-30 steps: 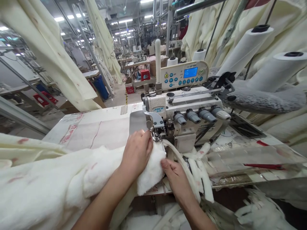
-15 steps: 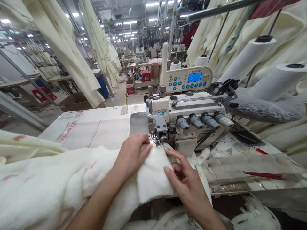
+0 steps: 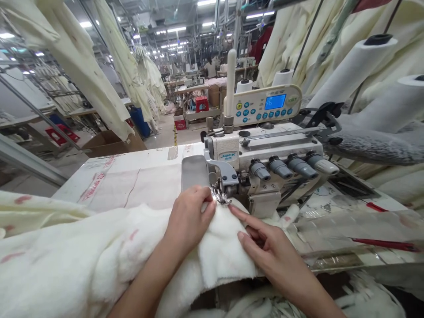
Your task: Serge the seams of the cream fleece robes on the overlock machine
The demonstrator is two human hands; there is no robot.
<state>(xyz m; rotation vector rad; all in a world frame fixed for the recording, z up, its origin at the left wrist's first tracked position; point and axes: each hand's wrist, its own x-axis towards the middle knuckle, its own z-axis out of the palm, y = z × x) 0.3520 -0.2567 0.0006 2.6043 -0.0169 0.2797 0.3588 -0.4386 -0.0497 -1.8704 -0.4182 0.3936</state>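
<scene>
White plush fabric (image 3: 225, 247) lies under the presser foot (image 3: 223, 198) of an overlock sewing machine (image 3: 227, 152). My left hand (image 3: 190, 216) is closed, thumb and fingers pinching the fabric just left of the foot. On the other side, my right hand (image 3: 268, 243) holds the fabric's right edge, the thumb on top and the lower fingers curled in. Its index finger stretches toward the foot. The needle tip is too small to make out. More of the plush, with pinkish marks, spreads left under my left forearm.
A control panel (image 3: 265, 106) with a lit screen stands behind the machine head. White thread cones (image 3: 354, 75) rise at right. Red tweezers (image 3: 384, 244) lie on the table's right part. Cream fabric pieces (image 3: 79, 66) hang at left, above a cardboard box (image 3: 112, 143).
The machine and both hands sit slightly farther right in view. The plush between my hands has shifted and bunched a little. Both hands keep their grip near the foot.
</scene>
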